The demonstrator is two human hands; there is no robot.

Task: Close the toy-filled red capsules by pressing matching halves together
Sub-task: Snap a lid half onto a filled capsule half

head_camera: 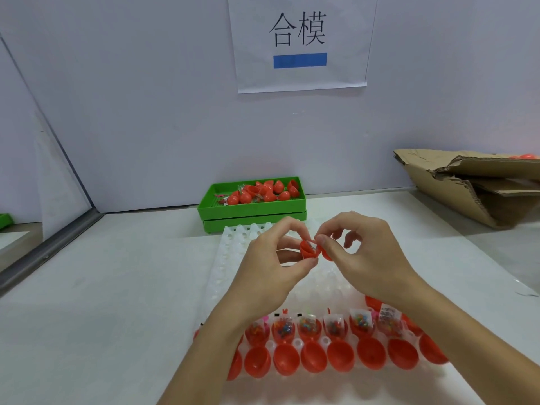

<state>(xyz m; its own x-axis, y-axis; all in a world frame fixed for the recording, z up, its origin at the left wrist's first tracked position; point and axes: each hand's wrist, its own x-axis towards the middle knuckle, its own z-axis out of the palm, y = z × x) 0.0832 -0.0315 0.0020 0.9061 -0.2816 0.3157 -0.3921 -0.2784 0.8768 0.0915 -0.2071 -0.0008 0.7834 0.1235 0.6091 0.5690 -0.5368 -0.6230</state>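
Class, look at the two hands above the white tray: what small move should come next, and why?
Probably press the halves together. The left hand holds the filled half, the right hand holds the other half beside it, and a gap shows.

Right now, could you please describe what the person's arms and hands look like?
Both forearms are bare as far as the frame shows, with no sleeves in view. The left hand and right hand wear no gloves, rings, watch or bracelet that I can see.

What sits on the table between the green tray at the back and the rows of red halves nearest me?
In the head view, the empty stretch of the white holder rack, with both hands above it holding capsule halves.
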